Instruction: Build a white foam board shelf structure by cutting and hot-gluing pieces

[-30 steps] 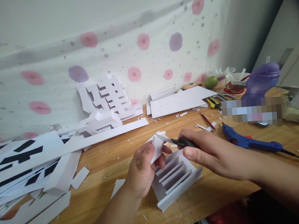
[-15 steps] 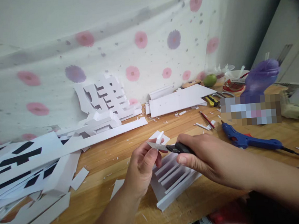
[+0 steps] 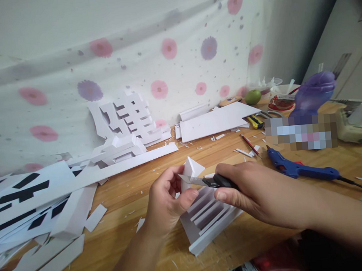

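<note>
My right hand [image 3: 244, 185] is wrapped round the black handle of a utility knife [image 3: 193, 179], its bare blade pointing left. My left hand [image 3: 170, 195] has its fingers curled and its thumb apart, with a small folded white board piece [image 3: 192, 168] between them. The blade lies across the front of this piece; whether it touches cannot be made out. Beneath both hands rests a white board form [image 3: 212, 233] with raised parallel strips and an upright edge, partly hidden by the hands.
Blue glue gun [image 3: 303, 169] with a cord lies at right, near a red pencil [image 3: 250, 144]. White cut-out boards [image 3: 55, 178] pile up at left. A raised white character [image 3: 129, 118] leans on the flowered wall covering. White sheets [image 3: 214, 122] and a purple bottle [image 3: 314, 93] stand behind.
My left thumb has moved away from the fingers and the hand has shifted slightly left. The small white piece now shows a broader face. The knife has stayed nearly in place.
</note>
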The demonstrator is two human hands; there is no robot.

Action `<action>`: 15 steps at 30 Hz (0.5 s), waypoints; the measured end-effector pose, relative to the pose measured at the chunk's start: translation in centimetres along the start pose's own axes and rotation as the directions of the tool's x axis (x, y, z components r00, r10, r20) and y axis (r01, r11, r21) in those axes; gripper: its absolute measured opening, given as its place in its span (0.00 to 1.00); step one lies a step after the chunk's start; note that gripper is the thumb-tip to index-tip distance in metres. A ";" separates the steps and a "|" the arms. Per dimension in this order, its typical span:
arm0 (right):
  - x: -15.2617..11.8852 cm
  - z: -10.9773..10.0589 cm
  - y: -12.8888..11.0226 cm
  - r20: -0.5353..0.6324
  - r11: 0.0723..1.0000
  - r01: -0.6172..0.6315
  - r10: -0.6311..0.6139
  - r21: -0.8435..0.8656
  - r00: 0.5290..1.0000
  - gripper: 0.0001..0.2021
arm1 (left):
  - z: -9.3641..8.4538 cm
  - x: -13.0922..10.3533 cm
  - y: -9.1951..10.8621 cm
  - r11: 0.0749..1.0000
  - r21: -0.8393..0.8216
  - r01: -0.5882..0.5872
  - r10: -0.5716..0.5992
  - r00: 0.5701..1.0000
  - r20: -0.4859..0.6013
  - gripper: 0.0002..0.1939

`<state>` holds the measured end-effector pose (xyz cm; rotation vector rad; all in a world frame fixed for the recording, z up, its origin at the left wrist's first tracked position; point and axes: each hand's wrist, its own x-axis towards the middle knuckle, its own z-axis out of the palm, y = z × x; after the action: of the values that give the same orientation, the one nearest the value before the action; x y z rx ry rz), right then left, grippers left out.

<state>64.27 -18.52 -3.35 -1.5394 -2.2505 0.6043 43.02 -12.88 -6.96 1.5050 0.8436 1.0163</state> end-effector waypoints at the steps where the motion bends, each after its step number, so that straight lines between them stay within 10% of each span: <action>1: 0.0 0.0 0.0 0.002 1.000 -0.001 0.001 -0.003 1.000 0.24 | 0.0 0.0 0.0 1.000 0.017 0.005 -0.004 1.000 -0.008 0.25; 15: 0.1 0.3 0.4 -0.012 0.999 0.038 -0.038 -0.008 0.999 0.23 | 0.0 -0.4 -0.1 0.998 -0.062 -0.033 0.033 0.999 -0.003 0.23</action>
<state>64.40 -18.36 -3.86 -1.4963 -2.2696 0.5748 42.85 -13.25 -7.12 1.4698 0.7835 1.0589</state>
